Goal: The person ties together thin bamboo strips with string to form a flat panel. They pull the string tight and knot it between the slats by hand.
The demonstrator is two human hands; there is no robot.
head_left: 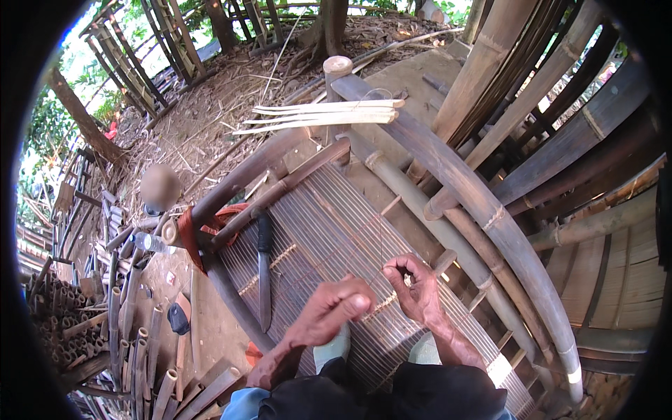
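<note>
My left hand (334, 309) is closed with the thumb on top, above a bench seat of thin bamboo slats (308, 203). What it grips is too small to make out. Just to its right, my right hand (416, 288) pinches thumb and forefinger together. A fine reddish strand (381, 234) rises from that pinch and is hard to follow further. On the slats left of my hands lies a knife (264, 280) with a dark handle pointing away from me. Short pale cross-pieces (284, 257) show among the slats.
A bundle of pale split strips (325, 115) rests across the far end of the bamboo frame (448, 164). Orange cord (189, 241) wraps the left corner. Cut bamboo pieces (164, 392) and a plastic bottle (152, 243) lie at left. Thick bamboo poles (483, 66) lean at right.
</note>
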